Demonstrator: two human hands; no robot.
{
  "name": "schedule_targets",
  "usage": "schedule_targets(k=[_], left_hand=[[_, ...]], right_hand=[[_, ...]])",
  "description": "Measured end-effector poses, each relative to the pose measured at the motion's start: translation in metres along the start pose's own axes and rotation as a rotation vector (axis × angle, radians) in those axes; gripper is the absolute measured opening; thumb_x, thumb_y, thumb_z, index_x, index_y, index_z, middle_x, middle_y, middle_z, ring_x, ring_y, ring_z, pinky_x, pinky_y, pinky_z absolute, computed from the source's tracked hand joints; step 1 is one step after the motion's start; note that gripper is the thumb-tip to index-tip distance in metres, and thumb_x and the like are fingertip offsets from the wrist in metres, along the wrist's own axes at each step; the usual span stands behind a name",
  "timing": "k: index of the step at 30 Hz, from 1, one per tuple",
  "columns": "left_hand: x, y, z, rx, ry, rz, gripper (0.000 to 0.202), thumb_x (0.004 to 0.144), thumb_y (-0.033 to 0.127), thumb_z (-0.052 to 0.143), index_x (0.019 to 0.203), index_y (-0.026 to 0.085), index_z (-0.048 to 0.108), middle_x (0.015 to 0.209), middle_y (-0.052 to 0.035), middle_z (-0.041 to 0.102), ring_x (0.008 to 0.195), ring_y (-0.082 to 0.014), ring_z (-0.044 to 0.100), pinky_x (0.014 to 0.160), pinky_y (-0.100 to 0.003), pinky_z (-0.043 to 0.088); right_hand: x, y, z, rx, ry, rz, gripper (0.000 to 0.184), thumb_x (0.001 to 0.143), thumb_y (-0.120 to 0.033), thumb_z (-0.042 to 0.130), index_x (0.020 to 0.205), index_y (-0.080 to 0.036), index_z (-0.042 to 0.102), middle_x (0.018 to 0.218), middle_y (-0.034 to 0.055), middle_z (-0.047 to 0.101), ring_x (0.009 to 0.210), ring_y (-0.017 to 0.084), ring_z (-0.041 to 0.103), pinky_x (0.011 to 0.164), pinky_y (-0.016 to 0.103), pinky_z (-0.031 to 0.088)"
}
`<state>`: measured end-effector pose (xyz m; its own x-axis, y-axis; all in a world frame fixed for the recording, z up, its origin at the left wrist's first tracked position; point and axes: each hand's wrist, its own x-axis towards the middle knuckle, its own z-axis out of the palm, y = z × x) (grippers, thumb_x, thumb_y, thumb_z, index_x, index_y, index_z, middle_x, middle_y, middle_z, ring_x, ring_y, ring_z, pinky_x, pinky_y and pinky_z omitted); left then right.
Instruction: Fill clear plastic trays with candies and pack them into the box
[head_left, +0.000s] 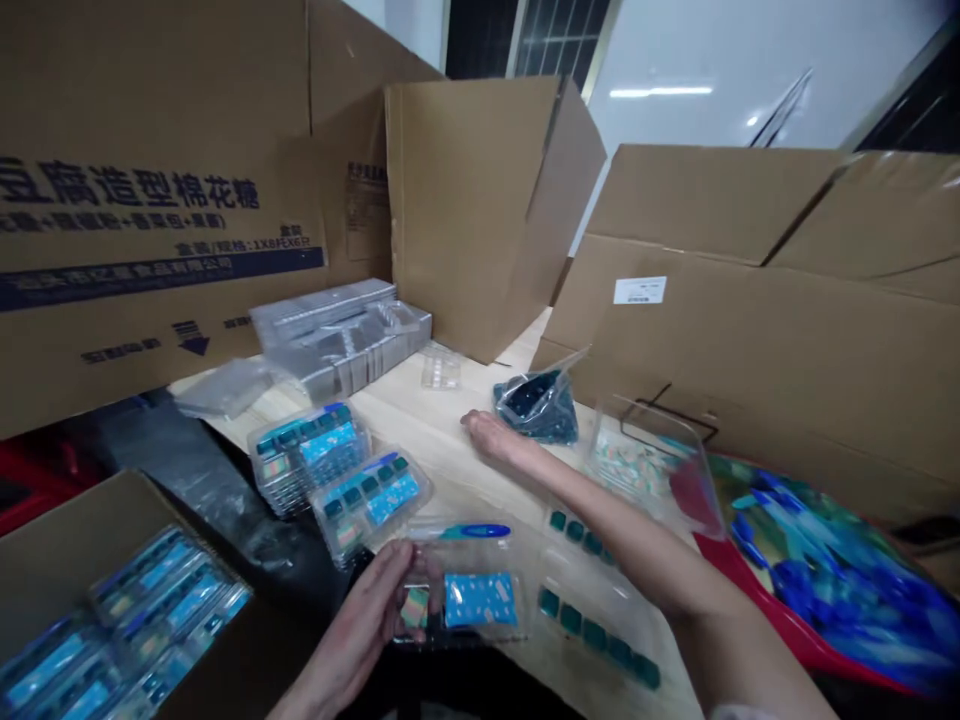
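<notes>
My left hand grips a clear plastic tray by its left edge. In the tray lie a blue patterned packet, a striped piece and a blue pen-shaped item along the top. Over the table, my right hand is closed, its fingertips curled; whatever is in them is hidden. Just right of that hand sits an open clear bag of dark teal pieces. Under my right forearm are two rows of teal cubes on the tabletop.
Filled trays are stacked left; more lie in a cardboard box lower left. Empty clear trays stand behind. A clear bin holds striped pieces. A red basin of blue items is right. Large cartons surround the table.
</notes>
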<state>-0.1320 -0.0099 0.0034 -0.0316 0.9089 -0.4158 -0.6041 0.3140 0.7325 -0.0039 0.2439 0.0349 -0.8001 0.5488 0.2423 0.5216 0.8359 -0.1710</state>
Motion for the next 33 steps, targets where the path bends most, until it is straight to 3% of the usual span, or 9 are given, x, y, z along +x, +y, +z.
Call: schedule_targets(k=[2,4,10,13,16,20,25,29,33], left_hand=[[-0.001,0.002,-0.007,0.006,0.035,0.011,0.037,0.074,0.046,0.068,0.096,0.018,0.063,0.098,-0.0075,0.068,0.071,-0.0177,0.063,0.052,-0.024,0.046],[-0.001,0.003,-0.016,0.029,0.089,0.026,0.035,0.072,0.045,0.070,0.093,0.018,0.064,0.093,-0.0053,0.068,0.070,-0.0159,0.062,0.053,-0.022,0.046],[0.010,-0.005,-0.033,0.095,0.091,-0.020,0.035,0.074,0.047,0.067,0.095,0.020,0.061,0.095,-0.0034,0.068,0.076,-0.0176,0.064,0.058,-0.026,0.052],[0.015,-0.013,-0.029,0.086,0.082,-0.036,0.035,0.074,0.046,0.067,0.097,0.020,0.059,0.097,-0.0035,0.068,0.077,-0.0182,0.064,0.056,-0.026,0.053],[0.017,-0.018,-0.022,0.083,0.072,-0.018,0.035,0.074,0.045,0.068,0.097,0.019,0.059,0.096,-0.0034,0.068,0.075,-0.0173,0.065,0.056,-0.026,0.054],[0.018,-0.022,-0.018,0.111,0.080,0.013,0.033,0.075,0.043,0.067,0.098,0.020,0.059,0.097,-0.0037,0.068,0.074,-0.0164,0.065,0.057,-0.026,0.055],[0.015,-0.025,-0.018,0.165,0.053,0.051,0.032,0.079,0.045,0.062,0.099,0.020,0.057,0.104,-0.0059,0.066,0.077,-0.0172,0.064,0.059,-0.029,0.055],[0.012,-0.027,-0.015,0.208,0.051,0.097,0.033,0.080,0.046,0.060,0.101,0.020,0.056,0.104,-0.0073,0.065,0.078,-0.0186,0.065,0.058,-0.029,0.054],[0.011,-0.025,-0.011,0.219,0.021,0.078,0.035,0.080,0.050,0.058,0.099,0.020,0.058,0.102,-0.0082,0.066,0.073,-0.0180,0.063,0.053,-0.026,0.051]], right_hand=[[0.004,-0.011,-0.006,-0.053,-0.110,0.052,0.026,0.086,-0.009,0.043,0.076,-0.016,0.066,0.078,0.0068,0.069,0.078,0.017,0.064,0.069,0.026,0.048],[-0.015,-0.017,-0.021,-0.095,-0.208,0.151,0.025,0.088,-0.014,0.045,0.075,-0.016,0.067,0.078,0.0086,0.069,0.078,0.019,0.065,0.067,0.027,0.046],[-0.153,-0.046,-0.068,0.052,-0.346,0.308,0.022,0.090,-0.030,0.050,0.092,-0.016,0.066,0.091,0.0103,0.068,0.085,0.021,0.064,0.074,0.031,0.049],[-0.223,-0.077,-0.055,0.029,-0.303,0.355,0.046,0.082,-0.042,0.062,0.116,-0.012,0.058,0.119,0.0182,0.059,0.112,0.028,0.055,0.090,0.039,0.048],[-0.266,-0.102,-0.025,-0.076,-0.237,0.415,0.080,0.070,-0.042,0.074,0.135,-0.010,0.041,0.138,0.0247,0.042,0.129,0.036,0.039,0.099,0.050,0.041],[-0.284,-0.119,0.000,-0.116,-0.155,0.455,0.075,0.078,-0.023,0.067,0.143,-0.016,0.030,0.138,0.0210,0.044,0.126,0.032,0.043,0.100,0.051,0.040],[-0.290,-0.126,-0.001,-0.080,-0.079,0.394,0.051,0.088,-0.014,0.048,0.138,-0.019,0.039,0.131,0.0167,0.052,0.120,0.028,0.051,0.097,0.048,0.045],[-0.298,-0.118,-0.015,-0.050,0.022,0.314,0.045,0.090,-0.015,0.043,0.135,-0.019,0.044,0.133,0.0158,0.051,0.120,0.027,0.050,0.097,0.047,0.045],[-0.282,-0.095,-0.052,0.139,0.130,0.377,0.037,0.092,-0.023,0.044,0.128,-0.021,0.051,0.121,0.0129,0.061,0.110,0.025,0.058,0.092,0.044,0.048]])
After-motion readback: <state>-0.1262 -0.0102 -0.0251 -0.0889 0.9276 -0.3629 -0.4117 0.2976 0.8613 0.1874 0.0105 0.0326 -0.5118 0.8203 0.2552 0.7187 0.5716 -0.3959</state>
